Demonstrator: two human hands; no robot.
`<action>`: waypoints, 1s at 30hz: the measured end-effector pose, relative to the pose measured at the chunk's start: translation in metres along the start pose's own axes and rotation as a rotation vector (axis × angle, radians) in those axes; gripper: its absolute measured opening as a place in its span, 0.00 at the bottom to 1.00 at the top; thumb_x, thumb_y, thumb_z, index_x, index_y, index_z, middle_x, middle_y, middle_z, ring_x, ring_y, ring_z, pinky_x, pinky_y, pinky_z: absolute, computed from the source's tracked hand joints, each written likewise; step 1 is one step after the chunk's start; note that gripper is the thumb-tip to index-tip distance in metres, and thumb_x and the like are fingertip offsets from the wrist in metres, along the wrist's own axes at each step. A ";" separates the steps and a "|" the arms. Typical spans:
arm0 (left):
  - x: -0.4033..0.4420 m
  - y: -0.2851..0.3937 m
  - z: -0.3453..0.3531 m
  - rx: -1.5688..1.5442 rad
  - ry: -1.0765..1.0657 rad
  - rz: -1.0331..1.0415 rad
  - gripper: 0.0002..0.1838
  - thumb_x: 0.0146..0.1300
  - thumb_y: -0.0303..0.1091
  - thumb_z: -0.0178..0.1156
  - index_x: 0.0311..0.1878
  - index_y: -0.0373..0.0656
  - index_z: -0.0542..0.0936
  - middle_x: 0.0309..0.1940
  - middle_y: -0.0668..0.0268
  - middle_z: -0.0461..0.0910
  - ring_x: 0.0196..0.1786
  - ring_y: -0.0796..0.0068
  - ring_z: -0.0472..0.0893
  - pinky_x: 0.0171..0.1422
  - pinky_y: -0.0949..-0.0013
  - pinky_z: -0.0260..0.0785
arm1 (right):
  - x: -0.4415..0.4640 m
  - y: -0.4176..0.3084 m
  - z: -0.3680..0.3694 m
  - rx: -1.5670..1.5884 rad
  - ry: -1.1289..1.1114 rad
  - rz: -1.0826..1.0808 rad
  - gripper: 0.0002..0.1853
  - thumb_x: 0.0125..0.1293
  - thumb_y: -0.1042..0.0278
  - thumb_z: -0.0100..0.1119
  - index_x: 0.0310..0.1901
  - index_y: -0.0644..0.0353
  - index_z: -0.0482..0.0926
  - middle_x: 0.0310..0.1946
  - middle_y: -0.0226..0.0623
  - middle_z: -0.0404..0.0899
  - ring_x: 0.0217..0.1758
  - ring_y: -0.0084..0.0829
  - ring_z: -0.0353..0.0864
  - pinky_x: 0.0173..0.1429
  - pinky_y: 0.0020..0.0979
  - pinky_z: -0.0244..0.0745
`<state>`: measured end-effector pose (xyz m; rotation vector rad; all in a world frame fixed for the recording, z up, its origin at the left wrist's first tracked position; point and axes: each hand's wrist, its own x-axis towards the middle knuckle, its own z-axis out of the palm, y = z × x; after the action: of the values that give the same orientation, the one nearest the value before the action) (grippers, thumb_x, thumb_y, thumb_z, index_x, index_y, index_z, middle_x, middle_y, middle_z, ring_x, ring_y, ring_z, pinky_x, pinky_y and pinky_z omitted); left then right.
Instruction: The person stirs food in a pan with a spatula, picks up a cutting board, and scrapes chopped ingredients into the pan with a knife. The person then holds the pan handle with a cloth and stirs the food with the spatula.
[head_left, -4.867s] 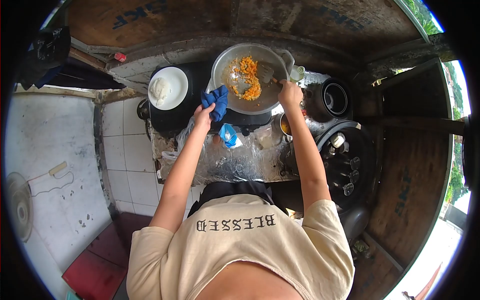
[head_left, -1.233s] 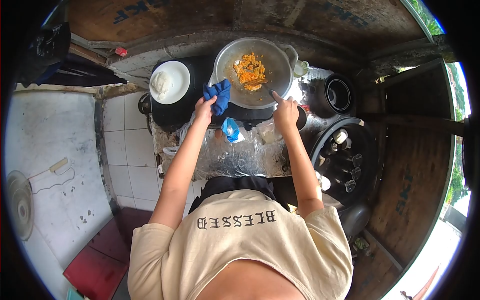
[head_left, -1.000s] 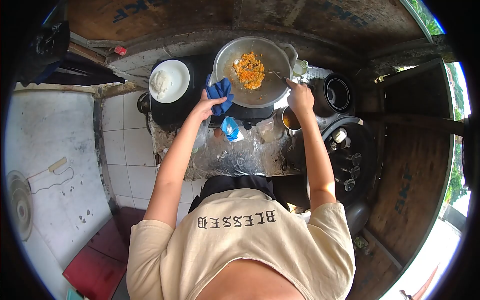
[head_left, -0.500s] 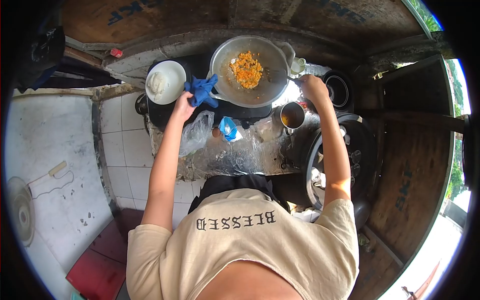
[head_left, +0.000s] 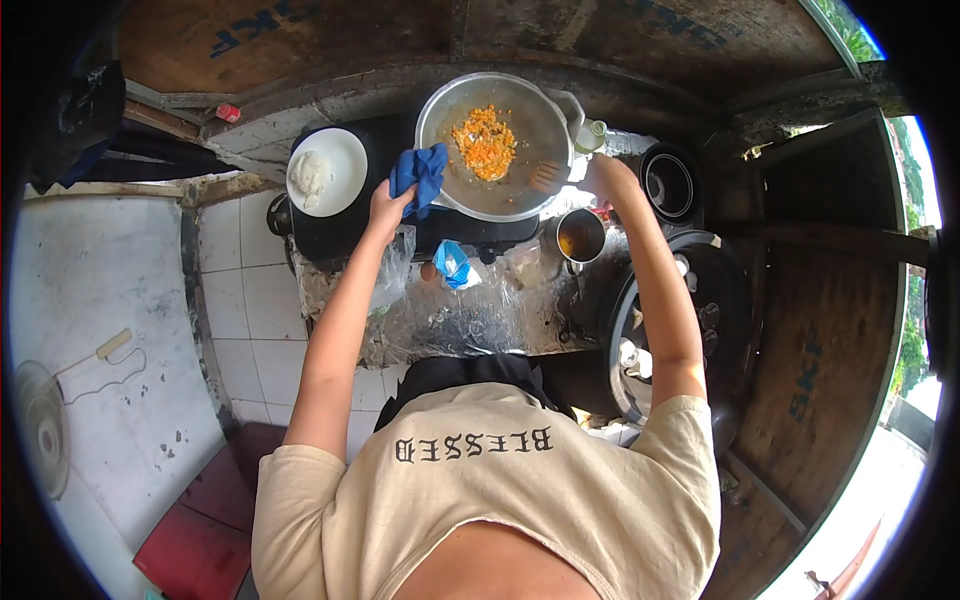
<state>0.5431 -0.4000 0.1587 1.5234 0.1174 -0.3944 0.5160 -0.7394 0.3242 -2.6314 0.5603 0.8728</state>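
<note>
Here the right hand (head_left: 608,180) grips the turner (head_left: 547,176), which points leftward into the pan (head_left: 530,120); the food (head_left: 485,145) lies there, left of its tip, while the left hand (head_left: 388,208) clutches the cloth (head_left: 418,178) at the rim

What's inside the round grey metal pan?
The round grey metal pan holds a heap of orange food bits; a slotted brownish spatula head shows over the pan's right side. What lies beneath the heap is hidden.
</note>
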 end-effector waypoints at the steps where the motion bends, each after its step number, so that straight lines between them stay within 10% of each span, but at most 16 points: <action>1: 0.003 -0.001 -0.002 0.024 0.049 -0.005 0.20 0.58 0.39 0.58 0.49 0.35 0.73 0.41 0.64 0.77 0.43 0.76 0.76 0.50 0.72 0.65 | -0.006 -0.005 0.007 0.002 -0.036 -0.041 0.09 0.47 0.69 0.61 0.29 0.66 0.79 0.18 0.43 0.78 0.18 0.31 0.79 0.21 0.29 0.73; 7: -0.003 0.014 -0.029 -0.448 0.006 -0.179 0.23 0.59 0.41 0.55 0.55 0.38 0.68 0.48 0.61 0.72 0.50 0.73 0.72 0.55 0.67 0.63 | 0.024 0.003 0.076 0.113 0.085 -0.118 0.16 0.42 0.71 0.63 0.38 0.58 0.81 0.17 0.37 0.78 0.16 0.28 0.77 0.23 0.28 0.72; 10: -0.012 0.034 -0.015 -0.167 -0.063 -0.126 0.26 0.52 0.33 0.62 0.54 0.36 0.68 0.46 0.63 0.74 0.49 0.72 0.73 0.55 0.68 0.64 | 0.022 0.008 0.079 0.126 0.117 -0.159 0.16 0.42 0.70 0.63 0.38 0.58 0.81 0.18 0.37 0.78 0.17 0.29 0.77 0.25 0.29 0.73; 13: 0.015 0.009 -0.015 -0.085 -0.042 -0.144 0.28 0.46 0.31 0.67 0.53 0.35 0.70 0.46 0.61 0.75 0.49 0.72 0.74 0.55 0.71 0.64 | 0.016 0.000 0.067 0.142 0.089 -0.085 0.15 0.42 0.68 0.62 0.36 0.57 0.81 0.35 0.43 0.80 0.39 0.42 0.80 0.44 0.36 0.74; 14: 0.020 0.005 -0.011 -0.061 -0.019 -0.136 0.29 0.46 0.31 0.67 0.52 0.35 0.70 0.46 0.61 0.75 0.49 0.72 0.74 0.56 0.71 0.63 | 0.025 0.005 0.069 0.052 0.175 -0.128 0.16 0.41 0.67 0.62 0.36 0.58 0.81 0.19 0.39 0.78 0.20 0.31 0.79 0.28 0.31 0.74; 21: 0.024 -0.008 -0.016 0.050 0.060 0.047 0.31 0.46 0.33 0.67 0.55 0.36 0.68 0.48 0.61 0.74 0.50 0.70 0.74 0.56 0.70 0.63 | -0.006 -0.014 0.026 -0.121 -0.107 -0.062 0.09 0.45 0.66 0.61 0.25 0.63 0.79 0.21 0.40 0.79 0.18 0.30 0.79 0.26 0.31 0.74; 25: 0.016 0.000 -0.013 -0.011 0.021 0.025 0.31 0.47 0.33 0.68 0.55 0.37 0.68 0.48 0.61 0.73 0.51 0.71 0.73 0.57 0.70 0.62 | 0.042 -0.022 0.110 0.301 0.401 -0.358 0.13 0.47 0.68 0.59 0.38 0.57 0.81 0.33 0.49 0.79 0.40 0.45 0.79 0.46 0.38 0.74; 30: 0.027 -0.002 -0.016 -0.037 0.019 0.015 0.32 0.46 0.33 0.68 0.55 0.37 0.68 0.48 0.62 0.73 0.51 0.72 0.72 0.57 0.70 0.62 | -0.013 -0.017 0.051 0.092 0.366 -0.102 0.10 0.49 0.67 0.58 0.34 0.58 0.81 0.30 0.47 0.80 0.37 0.43 0.80 0.42 0.38 0.75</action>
<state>0.5703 -0.3894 0.1469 1.4912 0.1275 -0.3633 0.4889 -0.7001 0.2956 -2.7193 0.5322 0.3256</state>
